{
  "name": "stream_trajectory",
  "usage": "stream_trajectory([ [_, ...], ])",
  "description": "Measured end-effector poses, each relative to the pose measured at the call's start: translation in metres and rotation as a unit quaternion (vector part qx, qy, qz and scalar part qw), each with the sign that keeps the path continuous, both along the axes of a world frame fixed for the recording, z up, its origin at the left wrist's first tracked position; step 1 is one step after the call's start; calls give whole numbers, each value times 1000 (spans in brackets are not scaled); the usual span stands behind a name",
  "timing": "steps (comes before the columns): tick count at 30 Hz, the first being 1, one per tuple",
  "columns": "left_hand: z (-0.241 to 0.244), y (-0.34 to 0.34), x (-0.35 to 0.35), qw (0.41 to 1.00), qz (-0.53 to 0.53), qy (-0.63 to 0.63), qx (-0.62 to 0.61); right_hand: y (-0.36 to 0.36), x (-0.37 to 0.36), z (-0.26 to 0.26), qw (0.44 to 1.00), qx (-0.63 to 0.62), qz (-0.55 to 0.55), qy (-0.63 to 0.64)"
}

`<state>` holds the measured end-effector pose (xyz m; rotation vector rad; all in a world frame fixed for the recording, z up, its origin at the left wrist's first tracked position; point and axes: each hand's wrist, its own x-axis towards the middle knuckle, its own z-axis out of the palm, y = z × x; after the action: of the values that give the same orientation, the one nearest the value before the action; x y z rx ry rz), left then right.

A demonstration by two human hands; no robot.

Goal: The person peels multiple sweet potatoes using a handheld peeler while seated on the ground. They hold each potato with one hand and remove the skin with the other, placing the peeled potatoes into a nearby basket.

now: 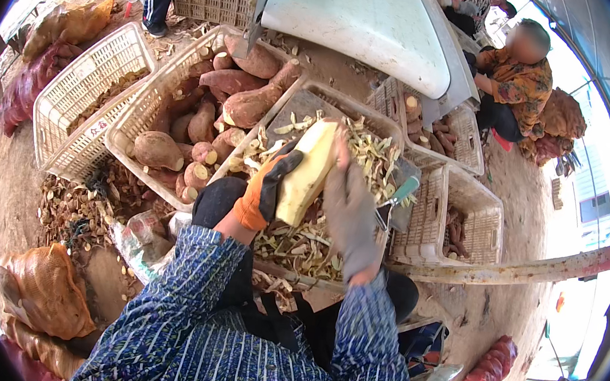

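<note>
A large peeled sweet potato point(306, 171), pale yellow with a strip of reddish skin near its top, is held over a crate of peelings point(299, 248). My left hand point(269, 187), in an orange and black glove, grips its left side. My right hand point(353, 212), in a grey glove, is blurred along its upper right side; whether it holds anything cannot be told. A peeler with a green handle point(406, 189) lies at the crate's right. To the left, unpeeled sweet potatoes point(156, 150) fill a plastic crate point(141, 101).
Another crate point(94, 73) stands far left, by peelings on the ground point(71, 216). At right are a crate point(472, 214) and a rusty curved bar point(513, 275). A pale sloping metal panel point(356, 23) rises ahead. A co-worker point(522, 90) sits upper right.
</note>
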<state>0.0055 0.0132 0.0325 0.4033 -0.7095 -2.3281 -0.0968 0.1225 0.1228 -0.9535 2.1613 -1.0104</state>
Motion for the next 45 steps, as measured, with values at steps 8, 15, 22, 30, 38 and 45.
stream_trajectory([
  [8, -14, -20, -6, 998, -18, 51, 28, 43, 18, -8, 989, -115, 78, 56],
  [15, -31, -18, -2, 993, 90, 64, 38, 30, 30, -19, 981, -95, 147, 81],
  [22, -14, -12, -3, 999, -24, 36, -4, 16, -2, 21, 996, -74, 46, 22],
  [30, -22, -26, -9, 982, 174, 69, 31, 64, 48, -39, 973, -79, 208, -60],
  [38, -51, -8, 0, 997, 45, 26, -61, -20, -14, 15, 988, -50, 104, 100],
  [45, -3, -29, -3, 990, 62, 100, 74, 61, 45, -23, 975, -101, 195, -20],
])
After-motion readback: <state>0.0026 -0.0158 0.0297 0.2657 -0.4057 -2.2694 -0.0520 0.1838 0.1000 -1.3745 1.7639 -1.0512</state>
